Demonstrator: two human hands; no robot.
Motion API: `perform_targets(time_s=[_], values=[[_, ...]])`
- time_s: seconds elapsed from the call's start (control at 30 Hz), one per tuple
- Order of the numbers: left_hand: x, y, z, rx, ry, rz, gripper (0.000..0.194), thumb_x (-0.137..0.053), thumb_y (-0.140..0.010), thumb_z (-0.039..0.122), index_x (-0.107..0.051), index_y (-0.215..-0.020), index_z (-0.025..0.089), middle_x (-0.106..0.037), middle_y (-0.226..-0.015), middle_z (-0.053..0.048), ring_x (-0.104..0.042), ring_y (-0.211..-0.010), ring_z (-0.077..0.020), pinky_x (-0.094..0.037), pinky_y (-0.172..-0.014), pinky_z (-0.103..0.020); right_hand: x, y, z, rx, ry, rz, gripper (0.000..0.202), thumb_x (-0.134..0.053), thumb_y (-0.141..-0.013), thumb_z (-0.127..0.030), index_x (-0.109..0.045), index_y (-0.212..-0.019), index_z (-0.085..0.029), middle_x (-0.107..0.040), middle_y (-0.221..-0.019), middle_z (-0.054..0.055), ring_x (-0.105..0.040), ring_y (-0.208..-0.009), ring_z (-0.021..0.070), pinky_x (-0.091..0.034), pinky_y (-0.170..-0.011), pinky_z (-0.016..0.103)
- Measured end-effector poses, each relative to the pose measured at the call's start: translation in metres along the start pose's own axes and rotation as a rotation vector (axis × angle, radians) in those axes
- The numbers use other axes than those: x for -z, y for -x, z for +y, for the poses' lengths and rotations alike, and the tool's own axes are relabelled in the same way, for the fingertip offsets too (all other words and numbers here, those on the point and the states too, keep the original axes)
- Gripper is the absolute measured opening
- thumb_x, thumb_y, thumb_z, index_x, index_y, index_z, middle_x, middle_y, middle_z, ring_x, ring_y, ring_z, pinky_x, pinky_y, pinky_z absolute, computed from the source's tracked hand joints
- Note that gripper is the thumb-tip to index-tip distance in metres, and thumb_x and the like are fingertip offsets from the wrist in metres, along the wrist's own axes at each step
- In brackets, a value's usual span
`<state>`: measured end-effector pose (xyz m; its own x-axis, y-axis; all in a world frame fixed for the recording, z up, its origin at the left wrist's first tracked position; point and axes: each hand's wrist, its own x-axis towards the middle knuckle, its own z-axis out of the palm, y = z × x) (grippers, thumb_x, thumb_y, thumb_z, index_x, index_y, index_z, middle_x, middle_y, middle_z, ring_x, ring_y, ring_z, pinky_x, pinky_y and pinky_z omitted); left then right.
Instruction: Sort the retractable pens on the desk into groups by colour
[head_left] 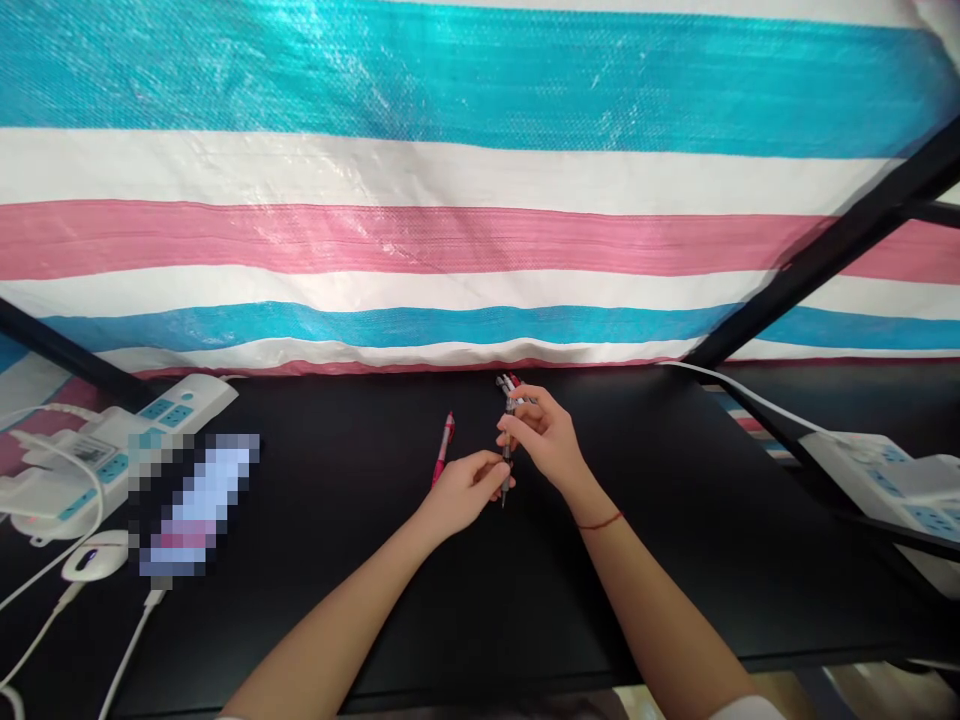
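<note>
Only the head view to go on here; both hands are on one slim dark grey pen point(507, 448), held near upright above the middle of the desk point(315, 610), point facing down; the left hand point(463, 490) pinches it low, near the tip end, while the right hand point(546, 435) has thumb and fingers closed around the upper part; just left of it a red pen point(443, 450) lies on the desk, and a few more pens point(502, 381) sit beyond the right hand.

As for handling, I'd guess it's light and stiff, probably smooth plastic, so it could roll or slip a bit in the fingers; the barrel looks like the best place to grab, and I'd go easy on the fine tip.

Hard to make out: the fingers cover a good chunk of the barrel, so I can't tell if it's one piece or has a joint under there; the red pen's lower end goes behind the left hand; the far pens are partly hidden by the right hand, so no count from me; the phone point(199, 505) over on the left is pixelated.
</note>
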<state>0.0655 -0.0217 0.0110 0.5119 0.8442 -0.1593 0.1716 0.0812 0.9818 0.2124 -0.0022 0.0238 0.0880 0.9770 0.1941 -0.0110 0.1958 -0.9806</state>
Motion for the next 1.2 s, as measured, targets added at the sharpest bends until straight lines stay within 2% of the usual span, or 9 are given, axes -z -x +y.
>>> perform_targets(time_s=[0.37,0.53,0.77,0.93,1.1,1.2], values=[[-0.0011,0.0015,-0.0013,-0.017,0.005,0.019,0.027,-0.051,-0.085,0.040,-0.061,-0.088,0.016,-0.068,-0.083,-0.005,-0.059,-0.068,-0.0138,-0.048,-0.067,-0.027,-0.0025,0.0002,0.0037,0.006,-0.022,0.013,0.036,-0.067,-0.070,-0.038,-0.048,-0.097,-0.023,-0.057,-0.059,-0.008,-0.064,-0.050,0.0151,-0.050,-0.046,0.026],[-0.0014,0.0031,0.0014,-0.015,-0.008,0.034,0.027,-0.051,-0.085,0.041,-0.062,-0.087,0.016,-0.069,-0.083,-0.005,-0.058,-0.066,-0.0134,-0.047,-0.066,-0.027,-0.0023,0.0013,0.0019,0.008,-0.030,-0.001,0.040,-0.067,-0.072,-0.034,-0.047,-0.104,-0.024,-0.057,-0.060,-0.008,-0.064,-0.052,0.0146,-0.050,-0.046,0.025],[-0.0026,0.0043,0.0013,-0.016,-0.024,0.028,0.025,-0.050,-0.085,0.038,-0.062,-0.088,0.017,-0.069,-0.084,-0.005,-0.061,-0.073,-0.0155,-0.048,-0.070,-0.028,-0.0021,0.0027,-0.0008,-0.009,-0.042,-0.027,0.032,-0.066,-0.073,-0.034,-0.051,-0.098,-0.022,-0.059,-0.061,-0.006,-0.062,-0.051,0.0133,-0.049,-0.047,0.024],[-0.0005,0.0045,0.0019,-0.015,-0.024,0.045,0.026,-0.051,-0.085,0.040,-0.061,-0.091,0.016,-0.070,-0.086,-0.006,-0.062,-0.075,-0.0169,-0.049,-0.072,-0.030,-0.0055,0.0030,-0.0023,-0.018,-0.065,-0.011,0.038,-0.068,-0.072,-0.035,-0.051,-0.103,-0.022,-0.062,-0.066,-0.004,-0.063,-0.054,0.0135,-0.049,-0.047,0.024],[-0.0015,0.0048,0.0011,-0.033,-0.040,0.034,0.025,-0.050,-0.085,0.038,-0.062,-0.089,0.016,-0.070,-0.084,-0.006,-0.062,-0.074,-0.0171,-0.049,-0.071,-0.030,-0.0030,0.0021,-0.0003,-0.008,-0.055,-0.036,0.035,-0.068,-0.073,-0.037,-0.050,-0.099,-0.022,-0.059,-0.063,-0.006,-0.062,-0.052,0.0134,-0.050,-0.048,0.025],[-0.0005,0.0039,0.0022,-0.053,-0.029,0.091,0.026,-0.049,-0.085,0.038,-0.062,-0.092,0.016,-0.070,-0.084,-0.005,-0.062,-0.071,-0.0160,-0.050,-0.068,-0.028,-0.0037,0.0025,0.0022,-0.010,-0.072,-0.046,0.047,-0.067,-0.075,-0.039,-0.046,-0.114,-0.023,-0.063,-0.074,-0.003,-0.064,-0.058,0.0140,-0.052,-0.053,0.027]])
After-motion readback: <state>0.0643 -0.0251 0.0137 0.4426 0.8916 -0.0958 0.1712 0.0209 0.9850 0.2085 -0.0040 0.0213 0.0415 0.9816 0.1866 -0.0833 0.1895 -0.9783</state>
